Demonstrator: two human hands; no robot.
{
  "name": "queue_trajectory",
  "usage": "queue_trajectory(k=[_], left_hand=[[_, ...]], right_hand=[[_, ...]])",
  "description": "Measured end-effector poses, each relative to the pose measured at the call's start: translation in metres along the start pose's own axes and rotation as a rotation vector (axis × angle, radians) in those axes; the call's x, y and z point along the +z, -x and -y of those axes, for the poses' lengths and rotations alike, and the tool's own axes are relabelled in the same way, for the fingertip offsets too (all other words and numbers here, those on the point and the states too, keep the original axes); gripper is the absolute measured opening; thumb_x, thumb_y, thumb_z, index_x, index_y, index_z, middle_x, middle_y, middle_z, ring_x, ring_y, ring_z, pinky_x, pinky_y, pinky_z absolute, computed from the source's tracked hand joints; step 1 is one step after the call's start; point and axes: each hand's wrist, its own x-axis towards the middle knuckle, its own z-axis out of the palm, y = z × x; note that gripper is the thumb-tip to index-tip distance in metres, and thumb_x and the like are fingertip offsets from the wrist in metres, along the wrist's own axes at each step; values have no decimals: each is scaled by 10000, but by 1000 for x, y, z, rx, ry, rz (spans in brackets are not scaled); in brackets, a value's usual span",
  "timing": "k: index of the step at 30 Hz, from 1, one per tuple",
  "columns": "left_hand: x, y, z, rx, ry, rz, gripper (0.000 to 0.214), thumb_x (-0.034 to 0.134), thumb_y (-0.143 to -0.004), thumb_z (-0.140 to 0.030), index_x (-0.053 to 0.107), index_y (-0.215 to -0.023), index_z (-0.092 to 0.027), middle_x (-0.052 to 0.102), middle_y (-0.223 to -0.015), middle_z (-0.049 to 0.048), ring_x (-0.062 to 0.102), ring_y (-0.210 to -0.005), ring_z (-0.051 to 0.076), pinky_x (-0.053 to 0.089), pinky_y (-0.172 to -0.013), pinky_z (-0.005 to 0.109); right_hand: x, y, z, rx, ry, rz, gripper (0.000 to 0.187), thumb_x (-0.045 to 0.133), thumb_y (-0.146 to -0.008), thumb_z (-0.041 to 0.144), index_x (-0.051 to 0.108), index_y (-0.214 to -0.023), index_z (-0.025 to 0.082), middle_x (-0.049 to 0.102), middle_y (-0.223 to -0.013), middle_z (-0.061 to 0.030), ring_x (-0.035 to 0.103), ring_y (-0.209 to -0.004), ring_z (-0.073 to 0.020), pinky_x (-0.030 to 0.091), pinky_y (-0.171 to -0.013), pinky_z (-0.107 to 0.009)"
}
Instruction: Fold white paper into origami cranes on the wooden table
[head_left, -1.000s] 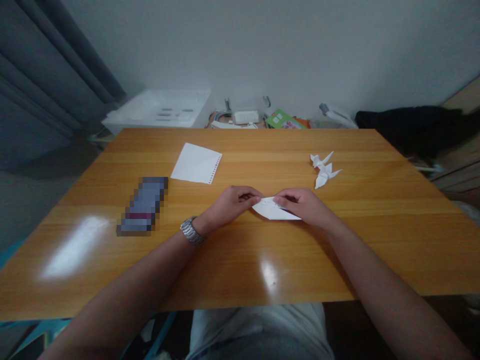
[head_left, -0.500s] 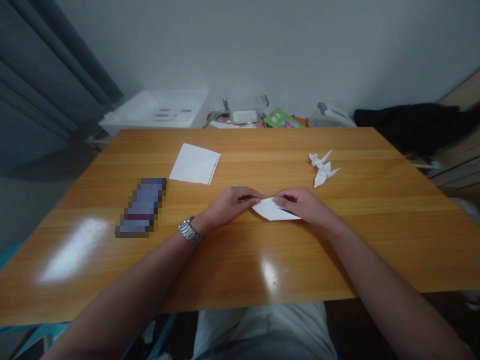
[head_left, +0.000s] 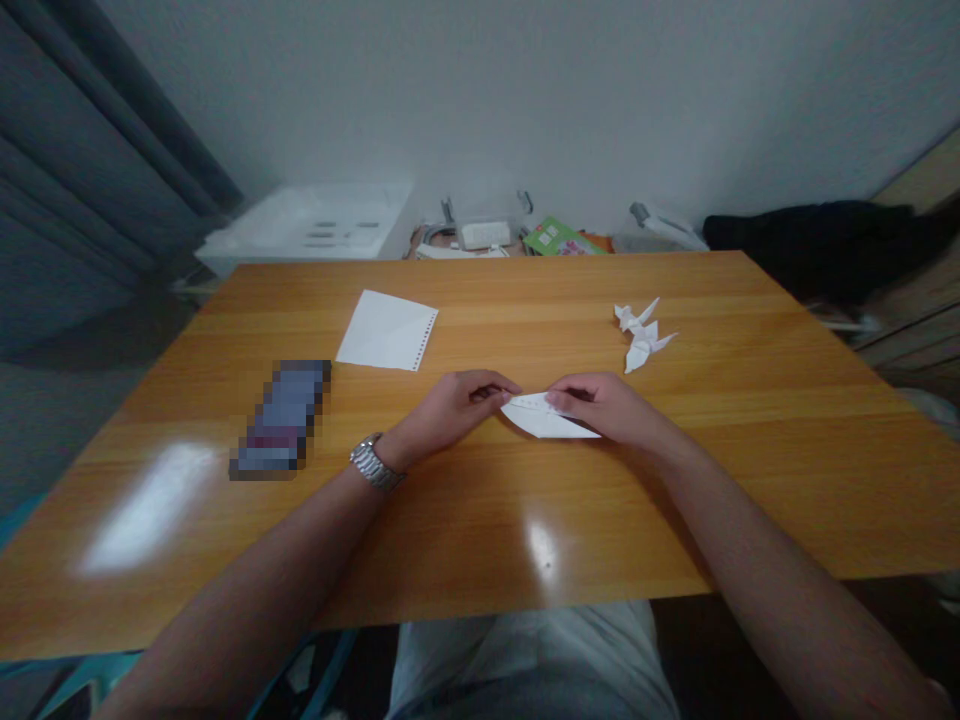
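Note:
A folded piece of white paper (head_left: 551, 418) is held between my two hands above the wooden table (head_left: 465, 540). My left hand (head_left: 466, 405), with a metal watch (head_left: 375, 462) on its wrist, pinches the paper's left corner between thumb and fingers. At the paper's upper right, my right hand (head_left: 600, 402) grips it, thumb on the near face and fingers behind. Past my right hand lie folded paper cranes (head_left: 641, 335), close together. A flat white sheet (head_left: 386, 330) with a row of punched holes along its right edge rests beyond my left hand.
A blurred-out phone-like slab (head_left: 285, 415) lies left of my left forearm. Behind the table's far edge stand a white plastic tub (head_left: 315, 225), a green booklet (head_left: 559, 238) and some cables. Dark cloth (head_left: 817, 245) lies at the back right.
My left hand has shifted very slightly left with the paper's corner. My right hand keeps its grip, and the view has tilted a little.

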Motion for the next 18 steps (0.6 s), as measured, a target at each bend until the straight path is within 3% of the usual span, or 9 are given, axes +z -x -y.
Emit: queue_trajectory(k=[5,11,18], left_hand=[[2,2,-4,1,-43,-19,325,525,-1025,-407,738,-1080,-169,766,-1062,64,699,-939,167,519,-818,263],[8,4,-3,-30,26,65,326,661,-939,-447,741,-1100,-176,760,-1027,63,688,-883,161,523,-770,253],[11,4,-7,-60,44,135,248,655,-933,-357,763,-1062,-174,757,-911,43,655,-768,131,487,-664,217]], right_hand=[[1,0,-1,22,0,64,407,620,-904,530,771,-936,153,745,-869,-64,622,-746,-190,455,-671,-292],[6,3,-1,8,6,156,404,629,-904,529,794,-977,168,755,-873,-66,643,-775,-207,470,-686,-308],[8,3,-1,7,21,167,376,645,-906,506,799,-999,176,765,-881,-65,656,-789,-210,480,-687,-309]])
